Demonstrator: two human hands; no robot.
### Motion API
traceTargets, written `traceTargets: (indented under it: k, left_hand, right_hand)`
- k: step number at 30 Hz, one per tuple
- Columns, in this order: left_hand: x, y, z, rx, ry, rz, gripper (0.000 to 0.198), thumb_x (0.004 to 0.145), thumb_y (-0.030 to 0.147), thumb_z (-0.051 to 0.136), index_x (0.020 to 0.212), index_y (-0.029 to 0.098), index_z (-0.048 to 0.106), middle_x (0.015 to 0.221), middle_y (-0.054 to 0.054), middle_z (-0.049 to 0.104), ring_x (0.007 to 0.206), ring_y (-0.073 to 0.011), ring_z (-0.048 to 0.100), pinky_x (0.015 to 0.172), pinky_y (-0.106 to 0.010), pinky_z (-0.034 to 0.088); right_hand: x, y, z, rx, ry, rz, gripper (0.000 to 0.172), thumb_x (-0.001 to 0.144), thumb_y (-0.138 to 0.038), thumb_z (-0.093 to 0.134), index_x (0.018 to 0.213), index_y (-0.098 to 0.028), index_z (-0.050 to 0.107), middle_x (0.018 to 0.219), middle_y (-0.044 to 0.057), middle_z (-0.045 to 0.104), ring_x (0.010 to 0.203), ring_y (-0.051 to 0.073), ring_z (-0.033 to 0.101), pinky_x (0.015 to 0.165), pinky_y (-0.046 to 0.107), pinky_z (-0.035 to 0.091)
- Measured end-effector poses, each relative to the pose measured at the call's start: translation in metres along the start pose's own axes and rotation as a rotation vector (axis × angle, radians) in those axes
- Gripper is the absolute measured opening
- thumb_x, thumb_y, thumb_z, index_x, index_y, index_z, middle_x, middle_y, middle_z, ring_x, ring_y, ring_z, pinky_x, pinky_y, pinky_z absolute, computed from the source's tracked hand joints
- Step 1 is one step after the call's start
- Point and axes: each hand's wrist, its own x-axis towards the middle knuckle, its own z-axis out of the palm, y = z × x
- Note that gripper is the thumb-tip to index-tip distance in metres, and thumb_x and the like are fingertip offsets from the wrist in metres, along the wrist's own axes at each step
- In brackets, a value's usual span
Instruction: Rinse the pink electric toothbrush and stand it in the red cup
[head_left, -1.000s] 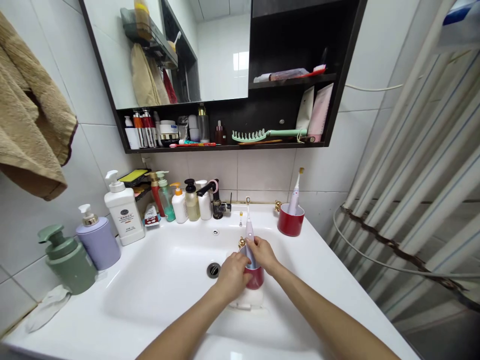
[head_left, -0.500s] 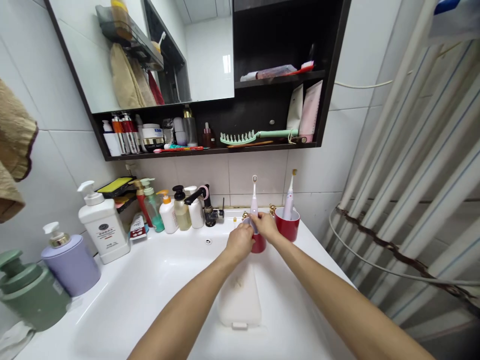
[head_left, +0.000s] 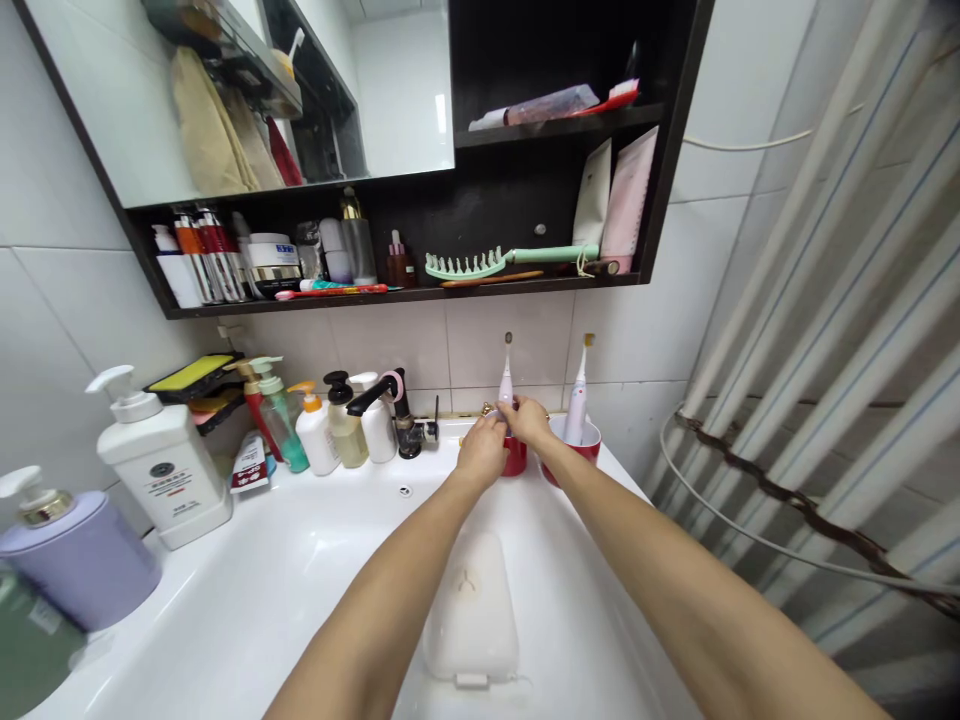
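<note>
Both my hands reach to the back rim of the white sink [head_left: 247,600]. My left hand [head_left: 482,452] and my right hand [head_left: 531,420] are closed around a red cup [head_left: 514,457] that holds a pink electric toothbrush [head_left: 506,382] standing upright. Just right of it sits a second red cup [head_left: 592,442] with another pink electric toothbrush [head_left: 577,400] in it. The two cups stand side by side, close to touching.
A black tap [head_left: 390,400] and several pump bottles [head_left: 315,430] line the back left rim. A white bottle [head_left: 161,465] and a purple bottle [head_left: 71,550] stand at the left. A white soap-like block [head_left: 471,610] lies in the basin. A dark shelf [head_left: 405,250] hangs overhead, a curtain [head_left: 840,330] at right.
My hands carried the red cup with its toothbrush from over the basin back to the rim, beside the other cup. The view shifted forward and right.
</note>
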Motion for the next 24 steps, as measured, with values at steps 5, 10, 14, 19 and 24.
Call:
traceTargets:
  k: [5,10,14,19,24]
  left_hand:
    - [-0.013,0.028,-0.019,-0.199,0.228,-0.147,0.041,0.055,0.006,0.048,0.094,0.018,0.045,0.060,0.002,0.045,0.064,-0.0117,0.044,0.070,-0.026,0.032]
    - [-0.038,0.094,-0.051,-0.808,0.198,-0.083,0.074,0.058,0.009,0.047,0.119,0.024,0.006,0.050,0.009,0.041,0.042,-0.0041,0.036,0.051,-0.018,0.032]
    - [-0.058,0.133,-0.064,-0.952,0.088,0.030,0.077,0.057,0.012,0.051,0.118,0.028,0.007,0.051,0.009,0.042,0.044,-0.0033,0.039,0.050,-0.018,0.032]
    - [-0.069,0.132,-0.061,-1.013,0.116,-0.176,0.054,0.058,0.028,0.053,0.106,0.019,0.031,0.047,0.008,0.044,0.038,-0.0036,0.038,0.043,-0.017,0.030]
    - [-0.068,0.124,-0.058,-1.052,-0.027,-0.512,0.054,0.062,0.062,0.017,0.045,0.015,0.037,0.030,0.003,0.033,0.026,-0.0035,0.024,0.031,-0.016,0.012]
  right_hand:
    - [-0.033,-0.023,-0.027,0.174,0.146,-0.084,0.042,0.068,-0.028,0.039,0.107,-0.011,0.038,0.070,0.004,0.053,0.071,0.016,0.048,0.069,0.029,0.035]
    - [-0.101,-0.065,-0.061,0.601,0.029,-0.300,0.054,0.067,-0.022,0.035,0.118,-0.026,0.018,0.053,-0.007,0.038,0.044,0.005,0.037,0.050,0.019,0.036]
    - [-0.141,-0.089,-0.079,1.032,-0.111,-0.397,0.060,0.063,-0.020,0.042,0.117,-0.029,0.018,0.052,-0.009,0.035,0.043,0.004,0.033,0.047,0.017,0.033]
    - [-0.151,-0.084,-0.081,1.022,-0.112,-0.179,0.041,0.064,-0.031,0.043,0.103,-0.024,0.036,0.049,-0.008,0.037,0.039,0.003,0.033,0.041,0.017,0.031]
    - [-0.146,-0.073,-0.077,0.845,-0.060,-0.017,0.043,0.065,-0.056,0.025,0.048,-0.018,0.035,0.035,-0.008,0.026,0.027,0.003,0.022,0.029,0.018,0.020]
